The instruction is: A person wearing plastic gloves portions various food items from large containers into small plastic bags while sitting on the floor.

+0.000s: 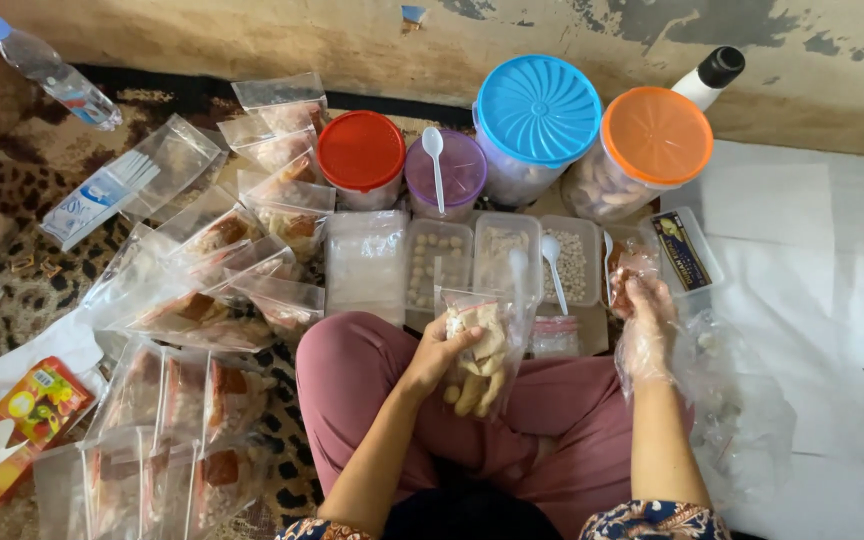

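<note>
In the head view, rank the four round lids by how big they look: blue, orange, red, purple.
1. Blue lid
2. Orange lid
3. Red lid and purple lid look about alike; a white spoon partly covers the purple one.

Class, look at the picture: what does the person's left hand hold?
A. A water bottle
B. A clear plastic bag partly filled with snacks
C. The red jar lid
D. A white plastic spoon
B: the left hand grips a clear plastic bag of snacks above the lap.
</note>
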